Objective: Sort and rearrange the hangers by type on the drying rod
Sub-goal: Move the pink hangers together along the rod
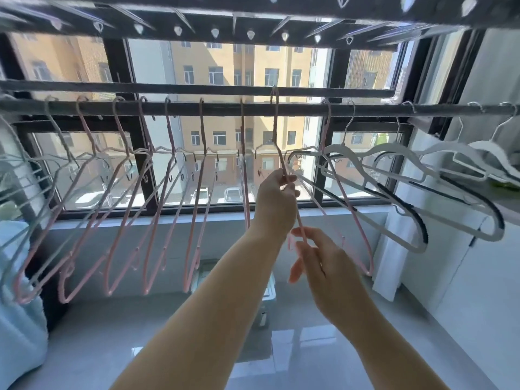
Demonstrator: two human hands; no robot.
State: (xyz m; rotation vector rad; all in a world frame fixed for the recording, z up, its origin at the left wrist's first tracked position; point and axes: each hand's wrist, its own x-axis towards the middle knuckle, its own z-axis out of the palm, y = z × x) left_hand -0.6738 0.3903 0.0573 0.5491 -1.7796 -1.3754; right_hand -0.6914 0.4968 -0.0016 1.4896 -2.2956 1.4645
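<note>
A dark drying rod runs across the window. Several thin pink hangers hang along its left and middle part. Broad white hangers with black grip strips hang on the right. One pink hanger is raised at the middle, its hook above the near rod beside the rod behind. My left hand grips its neck. My right hand pinches its lower arm near the bottom corner. Another pink hanger hangs just right of my hands.
A second rod runs behind the first, and a rack bar with several clips spans overhead. Pale green hangers crowd the far left above light blue fabric. The window sill and a glossy tiled floor lie below.
</note>
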